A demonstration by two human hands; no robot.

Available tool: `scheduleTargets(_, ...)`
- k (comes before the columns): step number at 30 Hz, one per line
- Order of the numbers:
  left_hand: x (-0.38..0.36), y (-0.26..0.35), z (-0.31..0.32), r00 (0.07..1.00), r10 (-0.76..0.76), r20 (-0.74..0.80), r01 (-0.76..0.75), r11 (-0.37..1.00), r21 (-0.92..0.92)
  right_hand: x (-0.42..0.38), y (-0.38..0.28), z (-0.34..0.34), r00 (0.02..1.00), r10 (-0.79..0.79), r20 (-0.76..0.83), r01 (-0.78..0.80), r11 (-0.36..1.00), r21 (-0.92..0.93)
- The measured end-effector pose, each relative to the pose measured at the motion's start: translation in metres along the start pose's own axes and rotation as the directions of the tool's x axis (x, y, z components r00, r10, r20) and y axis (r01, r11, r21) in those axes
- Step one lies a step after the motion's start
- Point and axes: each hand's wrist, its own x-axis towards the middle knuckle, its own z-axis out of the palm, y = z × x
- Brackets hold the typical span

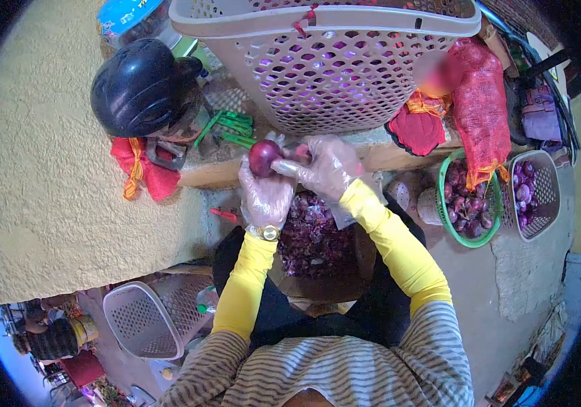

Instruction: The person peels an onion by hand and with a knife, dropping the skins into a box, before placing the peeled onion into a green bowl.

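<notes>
A whole red onion (264, 159) rests in my left hand (266, 193), whose gloved fingers curl round it. My right hand (326, 165), also in a clear plastic glove, is at the onion's right side, with its thumb against the skin and its other fingers bent together. Something small and reddish shows between those fingers, too unclear to name. Below both hands, between the knees, is a box (324, 288) holding loose purple onion skins (314, 237).
A large perforated basket (324, 24) stands just ahead. At the right are a green basket of onions (468, 243), a grey basket (549, 197) and a red mesh sack (478, 102). A dark helmet (138, 88) sits front left; another basket (144, 319) lies lower left. A person (53, 339) is far left.
</notes>
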Motion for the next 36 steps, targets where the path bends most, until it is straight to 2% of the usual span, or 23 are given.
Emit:
scheduleTargets(2, 0.001, -0.001, 0.000, 1.000, -0.010, -0.001, 0.010, 0.999, 0.034, 0.001, 0.001, 0.004, 1.000, 0.014, 0.012, -0.014, 1.000, -0.014)
scheduleTargets(5, 0.003, -0.007, 0.001, 0.999, -0.006, -0.035, 0.005, 1.000, -0.028, 0.001, 0.007, 0.006, 1.000, 0.007, -0.011, -0.008, 1.000, -0.030)
scheduleTargets(7, 0.005, -0.009, 0.002, 0.999, -0.041, 0.030, 0.041, 0.999, 0.009, 0.001, 0.010, 0.004, 0.999, -0.018, -0.042, 0.017, 0.999, -0.032)
scheduleTargets(10, 0.000, -0.008, 0.008, 0.997, -0.068, 0.047, 0.066, 0.997, 0.045, 0.000, 0.013, 0.003, 0.996, -0.051, -0.079, 0.054, 0.998, 0.025)
scheduleTargets(12, -0.001, -0.007, 0.015, 0.998, -0.017, 0.054, 0.012, 0.996, 0.084, -0.001, 0.013, 0.003, 0.999, -0.038, -0.036, 0.039, 0.999, 0.023)
scheduleTargets(17, 0.002, -0.001, 0.019, 0.992, 0.115, 0.058, -0.123, 0.978, 0.168, -0.004, 0.005, -0.001, 0.994, -0.075, -0.083, 0.079, 0.996, 0.037)
scheduleTargets(19, 0.002, 0.004, 0.024, 0.983, 0.164, 0.082, -0.183, 0.907, 0.380, -0.004, 0.003, -0.002, 0.996, -0.035, -0.085, 0.035, 0.999, 0.002)
scheduleTargets(20, 0.001, 0.006, 0.026, 0.981, 0.173, 0.084, -0.192, 0.907, 0.375, -0.004, 0.003, -0.002, 0.996, -0.043, -0.081, 0.043, 0.999, -0.003)
scheduleTargets(22, 0.000, 0.010, 0.029, 0.974, 0.199, 0.105, -0.225, 0.838, 0.496, -0.003, 0.006, 0.002, 0.997, -0.058, -0.060, 0.059, 0.998, 0.005)
scheduleTargets(23, 0.001, 0.010, 0.027, 0.973, 0.207, 0.104, -0.231, 0.840, 0.491, -0.003, 0.009, 0.006, 0.997, -0.064, -0.053, 0.064, 0.998, 0.001)
scheduleTargets(25, 0.003, 0.012, 0.022, 0.954, 0.247, 0.168, -0.298, 0.756, 0.583, -0.003, 0.012, 0.012, 0.981, -0.139, -0.138, 0.145, 0.989, 0.037)
scheduleTargets(32, 0.000, 0.017, 0.028, 0.932, 0.340, 0.124, -0.326, 0.637, 0.699, -0.003, 0.010, 0.010, 0.986, -0.155, -0.057, 0.155, 0.988, -0.006)
scheduleTargets(34, 0.000, 0.023, 0.021, 0.926, 0.331, 0.181, -0.318, 0.429, 0.846, -0.004, 0.007, 0.008, 0.987, -0.162, -0.006, 0.162, 0.985, -0.068)
scheduleTargets(36, -0.001, 0.024, 0.019, 0.926, 0.330, 0.185, -0.312, 0.392, 0.865, -0.004, 0.005, 0.008, 0.991, -0.131, 0.035, 0.133, 0.988, -0.081)
